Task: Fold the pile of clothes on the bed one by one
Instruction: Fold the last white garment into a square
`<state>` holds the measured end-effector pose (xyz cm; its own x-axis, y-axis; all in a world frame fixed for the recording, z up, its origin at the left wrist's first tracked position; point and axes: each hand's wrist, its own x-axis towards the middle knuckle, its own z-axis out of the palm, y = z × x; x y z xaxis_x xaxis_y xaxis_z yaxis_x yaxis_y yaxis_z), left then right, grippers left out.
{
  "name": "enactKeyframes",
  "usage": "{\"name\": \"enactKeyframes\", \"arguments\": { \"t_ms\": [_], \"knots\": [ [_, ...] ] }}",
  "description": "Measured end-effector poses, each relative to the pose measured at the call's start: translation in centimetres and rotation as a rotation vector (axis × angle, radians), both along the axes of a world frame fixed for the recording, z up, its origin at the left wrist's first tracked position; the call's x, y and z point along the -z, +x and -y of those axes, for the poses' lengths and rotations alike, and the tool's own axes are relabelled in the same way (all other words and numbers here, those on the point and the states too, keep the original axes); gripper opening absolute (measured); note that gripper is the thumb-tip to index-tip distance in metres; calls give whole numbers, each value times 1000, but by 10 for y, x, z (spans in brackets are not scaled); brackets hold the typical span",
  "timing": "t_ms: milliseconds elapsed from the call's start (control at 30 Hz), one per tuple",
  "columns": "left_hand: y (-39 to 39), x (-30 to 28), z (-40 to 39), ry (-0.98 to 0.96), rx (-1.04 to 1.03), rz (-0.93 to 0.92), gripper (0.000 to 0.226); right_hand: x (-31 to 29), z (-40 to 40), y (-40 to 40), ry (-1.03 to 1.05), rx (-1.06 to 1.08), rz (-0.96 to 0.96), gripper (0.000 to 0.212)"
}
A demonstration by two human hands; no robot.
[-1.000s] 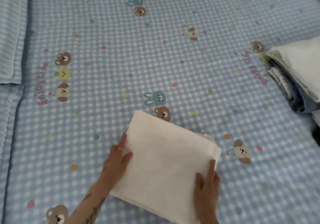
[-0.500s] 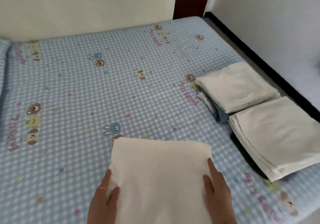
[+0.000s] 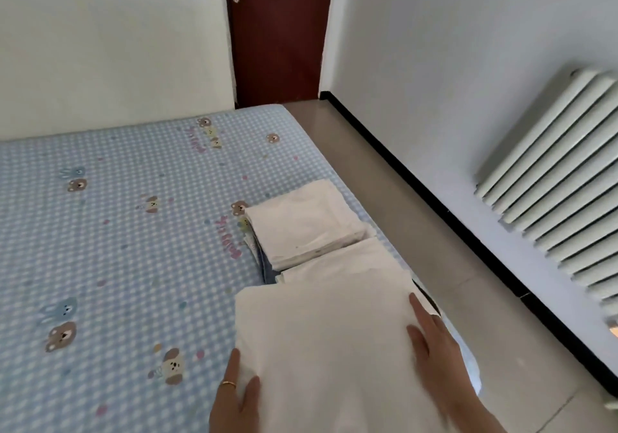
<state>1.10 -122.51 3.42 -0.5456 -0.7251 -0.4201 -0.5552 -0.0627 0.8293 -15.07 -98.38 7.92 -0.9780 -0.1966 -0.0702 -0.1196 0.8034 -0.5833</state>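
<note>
A folded white cloth (image 3: 327, 349) is held over the right side of the bed (image 3: 117, 248), covering most of a near white folded stack (image 3: 354, 262). My left hand (image 3: 234, 396) grips the cloth's left edge, thumb and a ringed finger on top. On the right edge my right hand (image 3: 438, 352) holds it with a finger and thumb lying over the fabric. The other fingers of both hands are hidden. Behind lies a second folded stack (image 3: 301, 225), white on top with blue and striped items beneath.
The bed has a blue checked sheet with bear prints. Its right edge meets a grey tiled floor (image 3: 384, 192). A white radiator (image 3: 551, 182) hangs on the right wall, and a dark red door (image 3: 277, 31) stands behind the bed's far corner.
Both hands have carried the folded white cloth from the middle of the bed to the right, over the near stack. The view has swung up and right, showing door, floor and radiator.
</note>
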Motion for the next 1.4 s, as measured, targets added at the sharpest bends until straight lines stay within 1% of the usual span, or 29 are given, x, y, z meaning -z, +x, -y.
{"name": "enactKeyframes", "arguments": {
  "t_ms": [167, 267, 367, 500, 633, 733, 767, 800, 833, 867, 900, 933, 967, 1000, 1033, 1067, 1133, 1200, 1267, 1300, 1333, 1367, 1400],
  "knots": [
    [-78, 7, -11, -29, -17, 10, 61, 7, 0, -93, 13, -108, -4, 52],
    [-137, 26, 10, -44, -56, 11, 60, 20, 30, -164, -24, -171, -36, 51],
    [-208, 51, 47, -85, -87, 4, 59, 42, 75, -246, -62, -233, -71, 51],
    [-291, 88, 96, -160, -120, -5, 57, 87, 136, -344, -71, -306, -73, 51],
    [-347, 124, 141, -230, -153, 46, 55, 136, 187, -407, -97, -334, -79, 51],
    [-374, 150, 164, -261, -138, 62, 54, 173, 213, -443, -89, -356, -86, 50],
    [-381, 159, 171, -274, -119, 94, 54, 187, 219, -452, -78, -371, -67, 50],
    [-388, 170, 176, -289, -92, 164, 53, 201, 224, -459, -49, -394, -31, 50],
    [-393, 179, 177, -306, -53, 284, 53, 213, 226, -465, 30, -408, 23, 51],
    [-397, 186, 173, -336, 1, 445, 54, 221, 226, -469, 178, -420, 39, 53],
    [-402, 193, 161, -390, 53, 603, 57, 227, 226, -472, 355, -436, -34, 56],
    [-408, 199, 146, -472, 105, 704, 62, 230, 227, -474, 488, -484, -178, 58],
    [-416, 203, 126, -559, 142, 733, 67, 232, 229, -476, 493, -573, -301, 59],
    [-424, 206, 103, -613, 162, 720, 73, 232, 231, -477, 442, -703, -375, 58],
    [-432, 208, 82, -595, 170, 701, 80, 234, 233, -477, 410, -858, -433, 58],
    [-441, 211, 63, -545, 166, 681, 84, 237, 234, -482, 448, -1025, -413, 60],
    [-453, 218, 33, -505, 164, 720, 87, 250, 232, -497, 545, -1250, -326, 65],
    [-460, 227, 14, -480, 109, 777, 87, 271, 225, -512, 610, -1349, -253, 66],
    [-475, 234, -4, -443, -26, 801, 88, 280, 218, -523, 600, -1396, -213, 66],
    [-484, 232, -13, -380, -137, 803, 87, 280, 217, -527, 588, -1418, -199, 66],
    [-495, 230, -24, -294, -252, 803, 80, 278, 217, -529, 578, -1435, -192, 65],
    [-506, 227, -32, -210, -403, 768, 74, 274, 218, -529, 569, -1444, -191, 64],
    [-519, 224, -41, -143, -569, 689, 74, 268, 219, -531, 551, -1454, -190, 63]
  ]
}}
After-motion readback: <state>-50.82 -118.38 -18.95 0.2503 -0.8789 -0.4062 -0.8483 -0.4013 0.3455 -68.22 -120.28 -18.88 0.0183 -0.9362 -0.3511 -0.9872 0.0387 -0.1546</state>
